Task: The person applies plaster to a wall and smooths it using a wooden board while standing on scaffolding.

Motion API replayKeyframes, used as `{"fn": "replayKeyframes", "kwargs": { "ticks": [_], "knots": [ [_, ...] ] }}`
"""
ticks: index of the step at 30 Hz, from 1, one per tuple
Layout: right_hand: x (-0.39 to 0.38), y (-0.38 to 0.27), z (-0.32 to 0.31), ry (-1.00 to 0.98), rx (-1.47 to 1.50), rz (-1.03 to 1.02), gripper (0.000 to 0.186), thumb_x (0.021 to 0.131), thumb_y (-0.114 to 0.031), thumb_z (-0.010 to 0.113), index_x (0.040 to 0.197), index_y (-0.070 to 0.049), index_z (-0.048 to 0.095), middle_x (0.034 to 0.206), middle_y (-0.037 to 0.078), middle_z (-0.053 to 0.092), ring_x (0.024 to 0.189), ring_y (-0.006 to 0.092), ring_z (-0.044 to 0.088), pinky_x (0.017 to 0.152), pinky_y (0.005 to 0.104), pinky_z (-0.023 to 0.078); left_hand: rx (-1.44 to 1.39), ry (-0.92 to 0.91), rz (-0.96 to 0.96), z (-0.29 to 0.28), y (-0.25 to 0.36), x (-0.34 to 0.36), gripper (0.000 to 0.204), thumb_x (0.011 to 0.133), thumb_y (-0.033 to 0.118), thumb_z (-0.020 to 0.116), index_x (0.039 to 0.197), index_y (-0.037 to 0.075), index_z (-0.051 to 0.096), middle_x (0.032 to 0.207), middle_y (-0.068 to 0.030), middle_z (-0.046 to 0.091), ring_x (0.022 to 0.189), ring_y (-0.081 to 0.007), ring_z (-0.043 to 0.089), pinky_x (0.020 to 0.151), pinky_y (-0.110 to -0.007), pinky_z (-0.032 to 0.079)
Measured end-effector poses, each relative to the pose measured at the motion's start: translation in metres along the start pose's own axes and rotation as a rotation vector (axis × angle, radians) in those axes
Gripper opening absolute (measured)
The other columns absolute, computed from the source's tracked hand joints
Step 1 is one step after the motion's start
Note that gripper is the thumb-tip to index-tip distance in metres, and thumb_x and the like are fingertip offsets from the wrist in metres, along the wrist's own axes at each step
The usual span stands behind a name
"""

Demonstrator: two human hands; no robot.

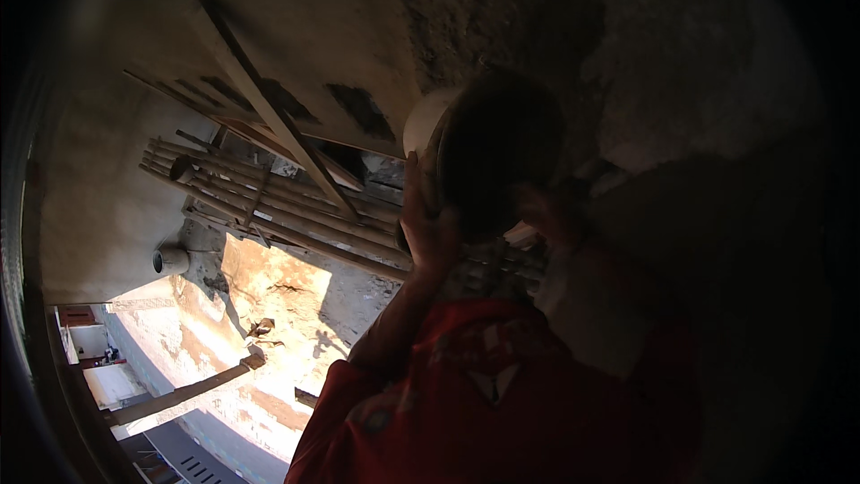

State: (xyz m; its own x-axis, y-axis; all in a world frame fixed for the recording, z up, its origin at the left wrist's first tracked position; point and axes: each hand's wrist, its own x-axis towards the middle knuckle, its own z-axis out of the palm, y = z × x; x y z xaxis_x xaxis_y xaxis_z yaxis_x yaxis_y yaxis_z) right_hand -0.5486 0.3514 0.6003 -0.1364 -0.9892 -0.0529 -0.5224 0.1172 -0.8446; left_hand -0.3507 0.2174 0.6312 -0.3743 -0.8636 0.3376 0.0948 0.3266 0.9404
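A round bucket (425, 123) with a pale outer side is held up in front of me. It is tilted, and its wide mouth is so dark that I cannot make out what is inside. My left hand (432, 231) grips its left side near the rim, one finger stretched up along the wall. At the lower right of the rim, my right hand (548, 215) holds on with curled fingers, dim in the shadow. Behind the bucket is a rough, patchy wall (502, 0), partly dark as if damp or freshly coated.
Long bamboo poles (296, 215) lie side by side below on the left, forming a platform. A wooden plank (269, 108) slants across toward them. Farther down, another bucket (170, 260) stands on the floor by a wall. Sunlight falls on the ground (278, 282), and a wooden post (188, 392) crosses there.
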Motion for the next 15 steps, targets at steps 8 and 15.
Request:
{"fn": "replayKeyframes", "kwargs": {
  "ticks": [8,15],
  "knots": [
    [-0.006,-0.046,-0.059,0.009,-0.383,0.026,0.053,0.080,-0.017,0.068,0.128,-0.005,0.050,0.106,0.019,0.063,0.096,0.0300,0.064,0.083,0.0394,0.050,-0.089,0.102,-0.196,-0.018,0.010,0.004,0.066,0.071,-0.002,0.054,0.135,-0.004,0.040,0.130,-0.0175,0.052,0.119,-0.0225,0.050,0.100,-0.033,0.039],
    [-0.001,-0.170,-0.132,-0.053,-0.398,0.057,0.048,0.072,-0.019,0.073,0.112,-0.006,0.051,0.099,0.013,0.061,0.096,0.0308,0.061,0.083,0.0408,0.048,-0.100,0.205,-0.167,-0.050,0.003,0.006,0.057,0.068,-0.002,0.051,0.126,-0.004,0.049,0.110,-0.0110,0.062,0.098,-0.0170,0.057,0.088,-0.030,0.046]
  ]
}}
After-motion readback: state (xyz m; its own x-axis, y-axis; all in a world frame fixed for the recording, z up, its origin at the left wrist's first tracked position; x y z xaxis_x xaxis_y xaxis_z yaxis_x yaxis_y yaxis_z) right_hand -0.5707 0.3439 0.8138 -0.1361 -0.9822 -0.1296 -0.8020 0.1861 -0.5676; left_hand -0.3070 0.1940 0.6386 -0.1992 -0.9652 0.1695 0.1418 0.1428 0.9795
